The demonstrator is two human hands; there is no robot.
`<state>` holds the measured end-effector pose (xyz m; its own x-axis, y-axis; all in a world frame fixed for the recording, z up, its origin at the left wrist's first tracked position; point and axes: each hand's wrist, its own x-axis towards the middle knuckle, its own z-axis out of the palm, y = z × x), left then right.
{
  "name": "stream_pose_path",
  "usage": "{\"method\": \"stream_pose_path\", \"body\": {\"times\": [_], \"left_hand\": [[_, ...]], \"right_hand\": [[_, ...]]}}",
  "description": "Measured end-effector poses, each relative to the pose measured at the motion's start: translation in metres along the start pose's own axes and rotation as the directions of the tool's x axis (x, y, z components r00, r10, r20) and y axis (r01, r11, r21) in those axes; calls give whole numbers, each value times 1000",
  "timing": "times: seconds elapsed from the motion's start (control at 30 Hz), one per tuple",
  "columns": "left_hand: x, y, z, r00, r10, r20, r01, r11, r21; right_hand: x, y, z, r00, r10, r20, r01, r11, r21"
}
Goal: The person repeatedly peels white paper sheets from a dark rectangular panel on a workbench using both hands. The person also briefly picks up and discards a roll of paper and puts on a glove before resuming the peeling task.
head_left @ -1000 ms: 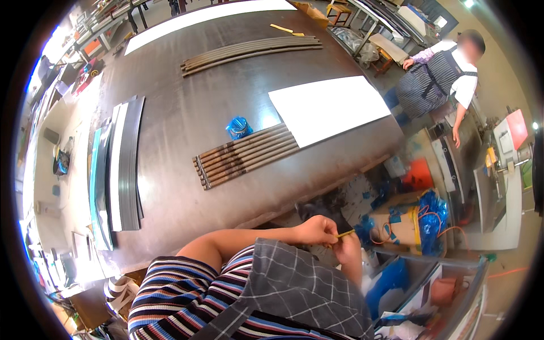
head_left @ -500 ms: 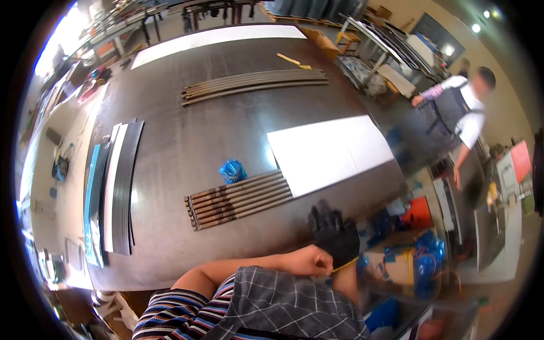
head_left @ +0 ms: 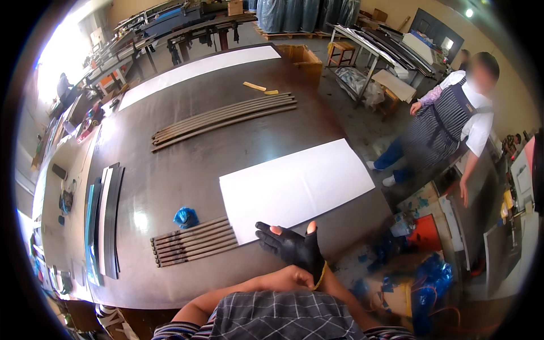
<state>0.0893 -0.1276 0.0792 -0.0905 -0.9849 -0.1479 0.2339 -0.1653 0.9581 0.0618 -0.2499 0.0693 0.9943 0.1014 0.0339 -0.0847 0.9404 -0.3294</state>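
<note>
My right hand (head_left: 294, 245) wears a black glove (head_left: 303, 252) with a yellow cuff edge; the tips of the thumb and one finger show bare. Its fingers stretch out to the left and the thumb points up, with nothing in them. My bare left hand (head_left: 296, 276) is closed at the right wrist, gripping the glove's yellow cuff. Just beyond the gloved fingers lies a large white sheet (head_left: 294, 187) on the dark table (head_left: 198, 175). Several brown rods (head_left: 195, 241) lie side by side, their right ends meeting the sheet's edge. A crumpled blue plastic bundle (head_left: 185, 217) sits behind them.
More rods (head_left: 226, 122) and two yellow strips (head_left: 254, 86) lie farther back, before a long white strip (head_left: 198, 73). Flat strips (head_left: 111, 221) are stacked at the left. A person in a striped apron (head_left: 445, 122) stands at the right, near a red container (head_left: 425, 233).
My view has shifted, and both hands now appear farther left. The gloved right hand has turned so that its fingers point left instead of upward. My left hand stays at the cuff.
</note>
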Motion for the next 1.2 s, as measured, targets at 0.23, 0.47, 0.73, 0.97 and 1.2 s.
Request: {"method": "stream_pose_path", "body": {"times": [0.23,0.47,0.73,0.97,1.2], "left_hand": [[-6,-30,-74,497,395,-773,126,848,514],[-252,-189,-293,200,534,-822,957,73,280],[-301,-267,-377,23,453,-891,972,200,126],[-314,-157,-417,-318,239,-917,868,463,-180],[-180,96,-226,47,572,-819,60,817,574]], "right_hand": [[-24,-62,-64,755,-59,-653,9,997,-79],[-98,-46,-125,424,98,-900,-252,968,-13],[-110,-46,-120,321,17,-947,-212,976,-54],[-109,-42,-114,302,-164,-939,-199,953,-231],[-121,-43,-154,364,-226,-903,-206,927,-315]]}}
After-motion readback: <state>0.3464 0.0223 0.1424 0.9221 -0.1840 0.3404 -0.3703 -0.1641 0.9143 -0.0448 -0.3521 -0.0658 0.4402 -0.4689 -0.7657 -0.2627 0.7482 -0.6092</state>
